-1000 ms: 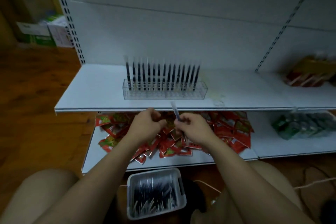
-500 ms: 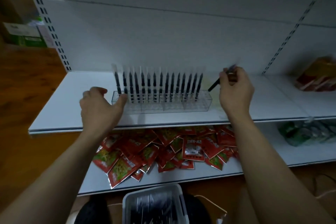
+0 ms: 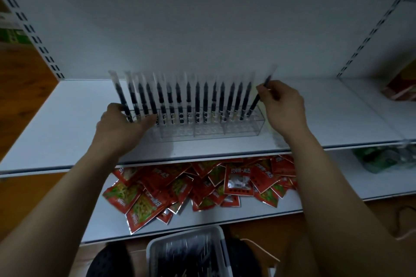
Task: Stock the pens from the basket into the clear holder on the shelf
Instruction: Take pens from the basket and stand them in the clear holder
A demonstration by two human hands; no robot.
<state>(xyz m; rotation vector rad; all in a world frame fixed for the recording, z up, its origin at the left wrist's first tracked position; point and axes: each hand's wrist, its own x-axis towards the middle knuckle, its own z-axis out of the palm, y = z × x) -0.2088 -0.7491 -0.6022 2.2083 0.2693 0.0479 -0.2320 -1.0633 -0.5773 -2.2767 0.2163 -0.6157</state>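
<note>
Right hand (image 3: 283, 108) is pinching a tilted pen (image 3: 255, 104); left hand (image 3: 117, 126) is gripping the holder (image 3: 225, 129). Tilt is risking a missed slot below the hand.

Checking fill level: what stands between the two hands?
Head view: a row of black pens standing in the clear holder fills the stretch between left hand and right hand.

Black pens (image 3: 197, 101) with frosted clear caps stand in a clear holder (image 3: 238, 129) on a white shelf (image 3: 67, 123), red packets (image 3: 144, 207) printed green and yellow below, pale grey basket (image 3: 150, 254) nearest.
</note>
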